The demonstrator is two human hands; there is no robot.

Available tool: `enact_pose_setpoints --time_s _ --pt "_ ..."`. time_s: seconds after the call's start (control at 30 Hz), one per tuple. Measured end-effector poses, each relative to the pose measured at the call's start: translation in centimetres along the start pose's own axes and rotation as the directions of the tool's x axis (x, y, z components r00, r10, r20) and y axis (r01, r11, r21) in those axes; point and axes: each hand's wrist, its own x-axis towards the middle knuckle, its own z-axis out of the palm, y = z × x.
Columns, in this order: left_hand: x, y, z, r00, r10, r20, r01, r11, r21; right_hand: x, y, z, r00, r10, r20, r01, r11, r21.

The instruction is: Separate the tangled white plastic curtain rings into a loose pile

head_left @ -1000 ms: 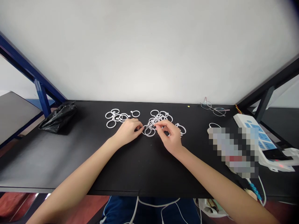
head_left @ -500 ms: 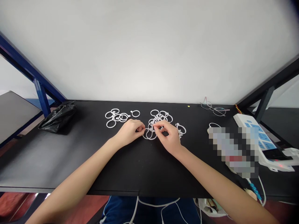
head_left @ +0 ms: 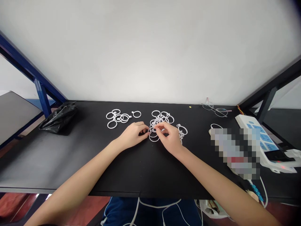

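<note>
On the black table (head_left: 70,157) lie two heaps of white plastic rings. My left hand (head_left: 133,135) and my right hand (head_left: 169,138) meet at the near edge of the right heap (head_left: 162,118). Both pinch a white ring (head_left: 153,137) from either side, fingers closed on it. The left heap (head_left: 118,117) lies apart, just beyond my left hand. Two more rings (head_left: 182,130) rest to the right of my right hand.
A crumpled black plastic bag (head_left: 58,118) sits at the back left. Wire-rimmed glasses (head_left: 215,109) lie at the back right. A white and blue power strip (head_left: 263,141) and a blurred object (head_left: 235,150) occupy the right side. White cables (head_left: 152,210) hang below the front edge.
My left hand has slid right toward the right heap, and both hands have drawn closer together on the ring.
</note>
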Motion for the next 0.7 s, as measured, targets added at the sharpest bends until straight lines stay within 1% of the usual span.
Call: enact_pose_setpoints --time_s 0.2,0.27,0.4,0.5,0.6,0.7 --pt "0.16 0.22 0.05 0.999 -0.052 0.003 0.052 0.994 -0.098 0.11 0.31 0.10 0.996 0.031 0.088 -0.029 0.999 -0.022" --pt "0.21 0.21 0.04 0.997 -0.078 0.003 0.078 0.986 -0.144 0.12 0.38 0.15 0.995 0.034 0.099 -0.032 0.999 -0.022" --pt "0.24 0.14 -0.14 0.992 -0.126 0.020 0.126 0.947 -0.296 0.09 0.38 0.15 0.995 0.021 0.095 -0.018 0.999 -0.035" --pt "0.24 0.14 -0.44 0.987 -0.149 0.061 0.161 0.904 -0.396 0.06 0.38 0.11 0.997 0.005 0.082 -0.003 1.000 -0.027" --pt "0.24 0.13 -0.67 0.985 -0.150 0.091 0.175 0.881 -0.439 0.06 0.43 0.05 0.998 -0.014 0.055 0.015 1.000 -0.009" --pt "0.26 0.07 -0.74 0.987 -0.128 0.101 0.161 0.868 -0.469 0.09 0.45 -0.04 0.999 -0.021 0.027 0.021 1.000 -0.007"
